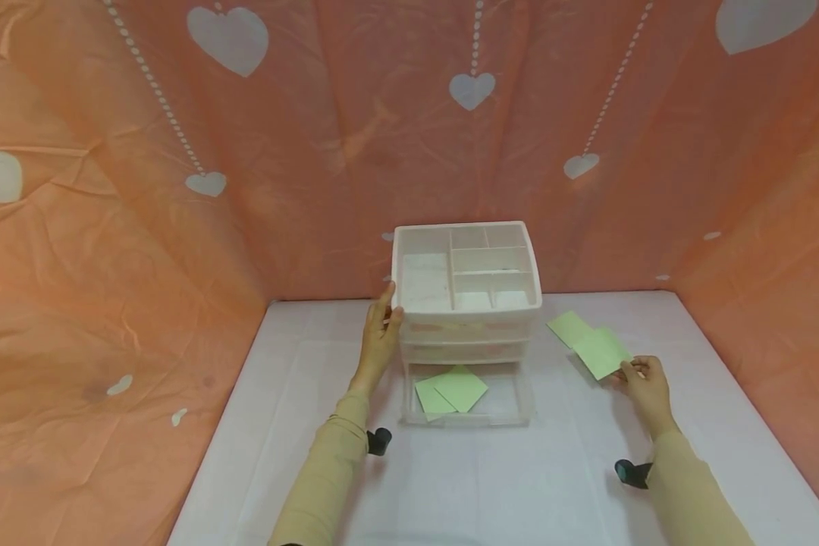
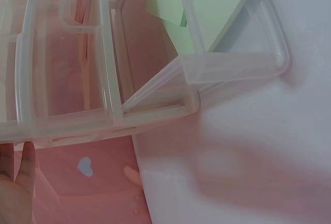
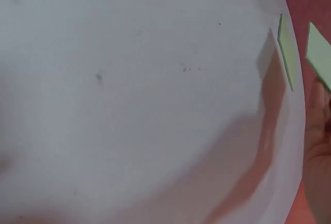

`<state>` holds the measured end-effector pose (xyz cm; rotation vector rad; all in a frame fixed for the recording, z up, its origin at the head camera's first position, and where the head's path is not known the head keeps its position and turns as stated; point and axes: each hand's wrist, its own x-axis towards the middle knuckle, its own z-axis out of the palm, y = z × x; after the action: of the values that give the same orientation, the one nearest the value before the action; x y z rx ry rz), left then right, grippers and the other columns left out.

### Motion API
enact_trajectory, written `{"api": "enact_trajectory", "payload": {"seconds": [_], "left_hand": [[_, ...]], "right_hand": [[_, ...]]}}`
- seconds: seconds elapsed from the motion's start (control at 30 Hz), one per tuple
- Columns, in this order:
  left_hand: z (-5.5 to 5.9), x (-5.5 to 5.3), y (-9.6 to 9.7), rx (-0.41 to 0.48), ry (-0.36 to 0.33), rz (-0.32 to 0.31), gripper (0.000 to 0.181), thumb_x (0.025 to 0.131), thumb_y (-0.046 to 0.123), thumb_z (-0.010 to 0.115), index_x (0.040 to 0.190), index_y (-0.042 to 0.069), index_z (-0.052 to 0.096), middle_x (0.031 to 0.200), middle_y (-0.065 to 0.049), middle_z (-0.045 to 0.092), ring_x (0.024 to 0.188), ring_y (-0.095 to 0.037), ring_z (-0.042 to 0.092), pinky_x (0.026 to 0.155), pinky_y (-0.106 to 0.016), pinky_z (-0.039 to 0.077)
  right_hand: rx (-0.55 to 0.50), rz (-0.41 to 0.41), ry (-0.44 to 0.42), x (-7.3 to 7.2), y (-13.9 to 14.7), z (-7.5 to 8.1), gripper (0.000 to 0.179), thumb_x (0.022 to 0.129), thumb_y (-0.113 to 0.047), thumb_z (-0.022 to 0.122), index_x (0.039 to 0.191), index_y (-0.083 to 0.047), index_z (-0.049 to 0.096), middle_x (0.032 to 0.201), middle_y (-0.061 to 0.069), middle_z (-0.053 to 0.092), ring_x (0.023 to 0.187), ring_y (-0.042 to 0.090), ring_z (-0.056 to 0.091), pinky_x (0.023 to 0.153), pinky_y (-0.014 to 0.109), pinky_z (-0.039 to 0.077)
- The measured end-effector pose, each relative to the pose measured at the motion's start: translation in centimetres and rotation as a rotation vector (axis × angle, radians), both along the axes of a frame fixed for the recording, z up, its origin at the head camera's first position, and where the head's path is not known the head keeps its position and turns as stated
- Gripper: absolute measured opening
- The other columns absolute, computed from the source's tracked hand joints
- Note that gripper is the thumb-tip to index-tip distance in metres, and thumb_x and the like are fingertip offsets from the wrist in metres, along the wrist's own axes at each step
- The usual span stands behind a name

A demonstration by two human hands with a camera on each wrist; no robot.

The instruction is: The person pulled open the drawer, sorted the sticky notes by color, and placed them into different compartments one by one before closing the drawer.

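A white plastic drawer unit (image 1: 469, 334) with a divided top tray stands at the back of the table. Its clear bottom drawer (image 1: 512, 394) is pulled out, and green sticky note pads (image 1: 460, 388) lie in it, one overlapping the other. Against the unit's left side rests my left hand (image 1: 380, 341), fingers extended along the upper edge. My right hand (image 1: 647, 387) pinches a green sticky note pad (image 1: 600, 353) by its near corner, raised over the table as the right wrist view shows. Another green pad (image 1: 569, 327) lies on the table behind it, partly overlapped in the head view.
The white-covered table (image 1: 300, 425) is bounded by orange cloth walls (image 1: 355, 152) with white hearts at the back and sides. Small upper drawers (image 1: 464, 351) of the unit are closed. Black wrist camera mounts (image 1: 379, 441) stick out from both sleeves.
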<state>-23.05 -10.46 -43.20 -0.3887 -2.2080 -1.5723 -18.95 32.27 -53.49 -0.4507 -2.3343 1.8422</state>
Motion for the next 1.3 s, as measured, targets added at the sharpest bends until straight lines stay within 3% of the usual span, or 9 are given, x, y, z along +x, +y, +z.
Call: {"api": "enact_trajectory", "payload": {"seconds": [0.2, 0.4, 0.53, 0.9, 1.1, 1.3], "left_hand": [[-0.1, 0.0, -0.1, -0.008, -0.003, -0.009, 0.043, 0.096, 0.005, 0.047, 0.137, 0.000, 0.034, 0.099, -0.023, 0.043, 0.090, -0.022, 0.043, 0.089, -0.049, 0.047], [0.0, 0.0, -0.2, -0.002, -0.005, -0.004, 0.044, 0.095, 0.002, 0.047, 0.138, 0.001, 0.035, 0.100, -0.027, 0.044, 0.091, -0.026, 0.045, 0.088, -0.051, 0.046], [0.1, 0.1, -0.1, -0.002, -0.004, -0.010, 0.044, 0.096, 0.002, 0.046, 0.138, 0.000, 0.035, 0.100, -0.025, 0.043, 0.090, -0.023, 0.044, 0.088, -0.049, 0.047], [0.2, 0.1, 0.0, 0.001, -0.017, -0.004, 0.043, 0.095, 0.002, 0.046, 0.137, -0.003, 0.034, 0.102, -0.028, 0.044, 0.092, -0.026, 0.044, 0.089, -0.050, 0.046], [0.1, 0.1, 0.0, -0.003, -0.025, -0.010, 0.044, 0.096, 0.002, 0.045, 0.138, -0.001, 0.034, 0.105, -0.029, 0.044, 0.093, -0.029, 0.044, 0.089, -0.052, 0.045], [0.3, 0.3, 0.0, -0.003, -0.034, -0.011, 0.045, 0.096, 0.002, 0.045, 0.140, 0.001, 0.034, 0.110, -0.030, 0.044, 0.096, -0.032, 0.045, 0.091, -0.052, 0.044]], "right_hand": [[-0.155, 0.048, 0.092, 0.9, -0.6, 0.7, 0.012, 0.095, -0.010, 0.049, 0.101, -0.012, 0.039, 0.090, -0.007, 0.045, 0.070, -0.003, 0.059, 0.068, 0.013, 0.052], [-0.303, 0.068, 0.158, 1.5, -1.5, 1.1, 0.028, 0.092, -0.005, 0.055, 0.109, -0.021, 0.040, 0.085, -0.011, 0.053, 0.064, 0.002, 0.060, 0.064, 0.016, 0.053], [-0.272, 0.109, 0.159, 1.9, -1.9, 1.4, 0.029, 0.092, -0.007, 0.056, 0.115, -0.021, 0.045, 0.085, -0.012, 0.055, 0.066, 0.001, 0.061, 0.065, 0.015, 0.053], [-0.182, 0.202, 0.167, 2.0, -5.4, 2.3, 0.017, 0.092, -0.008, 0.057, 0.108, -0.013, 0.053, 0.085, -0.012, 0.057, 0.068, 0.001, 0.062, 0.065, 0.018, 0.055], [-0.114, 0.258, 0.125, 2.0, -7.2, 2.7, 0.036, 0.092, -0.010, 0.057, 0.119, 0.009, 0.043, 0.086, -0.009, 0.054, 0.070, 0.003, 0.062, 0.068, 0.021, 0.055], [-0.129, 0.286, 0.103, 2.1, -8.1, 2.5, 0.039, 0.091, -0.011, 0.059, 0.118, 0.011, 0.042, 0.083, -0.009, 0.056, 0.071, 0.007, 0.063, 0.070, 0.023, 0.056]]}}
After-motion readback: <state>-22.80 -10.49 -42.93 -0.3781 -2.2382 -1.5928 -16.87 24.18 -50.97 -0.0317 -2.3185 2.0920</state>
